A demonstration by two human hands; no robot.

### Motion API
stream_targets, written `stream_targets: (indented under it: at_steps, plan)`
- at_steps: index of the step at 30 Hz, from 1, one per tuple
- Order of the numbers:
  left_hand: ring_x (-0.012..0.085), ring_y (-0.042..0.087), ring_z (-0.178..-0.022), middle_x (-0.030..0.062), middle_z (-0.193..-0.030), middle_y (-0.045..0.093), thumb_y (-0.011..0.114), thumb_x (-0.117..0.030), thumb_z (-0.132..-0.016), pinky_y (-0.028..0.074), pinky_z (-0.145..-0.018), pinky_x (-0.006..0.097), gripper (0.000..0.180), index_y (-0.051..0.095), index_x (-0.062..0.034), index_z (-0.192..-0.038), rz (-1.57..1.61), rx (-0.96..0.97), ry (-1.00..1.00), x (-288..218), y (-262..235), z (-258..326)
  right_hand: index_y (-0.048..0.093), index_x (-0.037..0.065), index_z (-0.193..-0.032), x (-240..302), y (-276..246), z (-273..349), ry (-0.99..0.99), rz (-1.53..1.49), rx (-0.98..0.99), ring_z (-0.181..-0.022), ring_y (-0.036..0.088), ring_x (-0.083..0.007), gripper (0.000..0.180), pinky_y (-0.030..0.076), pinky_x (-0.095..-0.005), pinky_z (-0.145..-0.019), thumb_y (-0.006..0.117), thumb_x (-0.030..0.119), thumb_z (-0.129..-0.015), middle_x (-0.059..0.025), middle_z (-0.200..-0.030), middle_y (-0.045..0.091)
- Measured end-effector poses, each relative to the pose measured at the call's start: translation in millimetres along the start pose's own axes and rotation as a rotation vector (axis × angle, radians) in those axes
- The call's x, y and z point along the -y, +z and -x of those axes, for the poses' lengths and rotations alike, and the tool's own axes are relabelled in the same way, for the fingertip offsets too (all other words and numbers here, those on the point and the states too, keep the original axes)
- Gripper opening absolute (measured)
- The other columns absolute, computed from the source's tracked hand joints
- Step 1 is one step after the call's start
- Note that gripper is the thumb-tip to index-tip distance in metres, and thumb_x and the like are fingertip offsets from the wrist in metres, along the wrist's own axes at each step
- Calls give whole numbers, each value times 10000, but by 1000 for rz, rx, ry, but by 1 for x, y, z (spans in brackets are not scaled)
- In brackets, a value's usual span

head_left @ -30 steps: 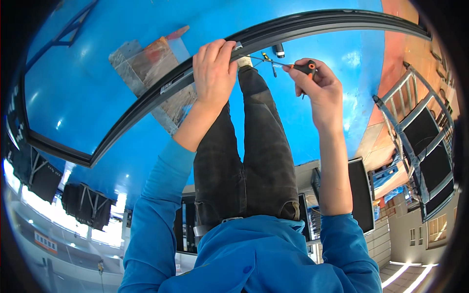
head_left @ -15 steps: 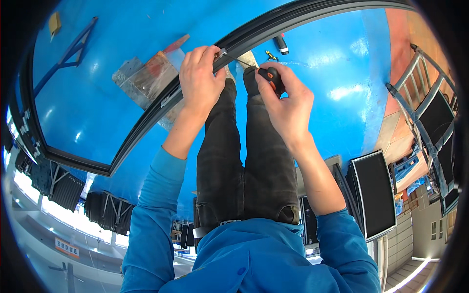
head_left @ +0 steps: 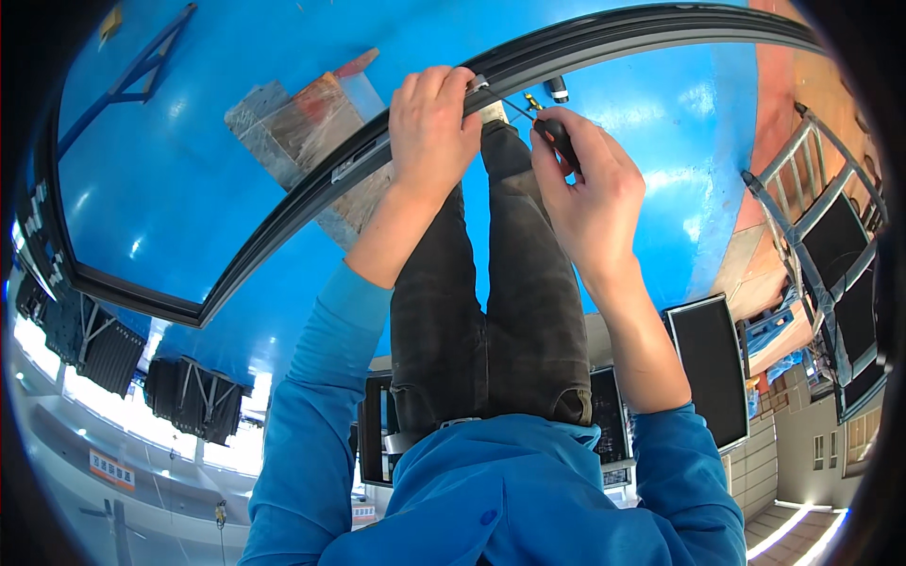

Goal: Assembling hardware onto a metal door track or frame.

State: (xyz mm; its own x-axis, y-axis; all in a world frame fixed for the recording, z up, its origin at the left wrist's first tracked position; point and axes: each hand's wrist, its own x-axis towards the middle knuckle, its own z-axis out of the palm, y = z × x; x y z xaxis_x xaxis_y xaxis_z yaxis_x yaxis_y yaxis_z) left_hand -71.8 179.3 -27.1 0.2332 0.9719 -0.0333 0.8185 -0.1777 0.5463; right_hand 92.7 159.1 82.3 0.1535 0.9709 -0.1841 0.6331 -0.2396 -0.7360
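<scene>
Snugly, left hand [head_left: 431, 140] around grooved black frame [head_left: 590, 47], right hand [head_left: 596, 187] around slim-shafted screwdriver [head_left: 559, 143].

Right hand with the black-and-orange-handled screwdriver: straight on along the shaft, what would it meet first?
Likely the small silver fitting at the long black frame, beside the left hand; depth is unclear, so the screwdriver may be touching it.
</scene>
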Motion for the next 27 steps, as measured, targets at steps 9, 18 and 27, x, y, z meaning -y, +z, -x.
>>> stream_targets:
  at_steps: [9,18,27]
  plan:
    - [272,574,-919,46,-1017,612,758,-30,-734,481,-846,397,331,651,-120,-1035,-16,-143,75,7,13,4,740,58,-1142,35,-9,-33,-441,604,321,-666,604,-155,213,468,-307,-607,755,119,-938,-50,-846,735]
    - [292,578,-987,86,-1083,598,736,-117,-828,474,-940,421,302,661,-83,-1119,-70,-55,140,4,10,3,708,36,-1185,27,-10,-75,-276,546,742,-666,646,-214,303,506,-343,-622,695,280,-1006,-97,-856,741]
    - [311,576,-984,127,-1025,575,680,-76,-830,474,-943,437,188,575,-82,-986,-54,298,60,8,2,-11,698,41,-846,48,8,-121,-1276,1094,1134,-704,598,-179,194,520,-334,-758,642,145,-1001,-79,-746,643]
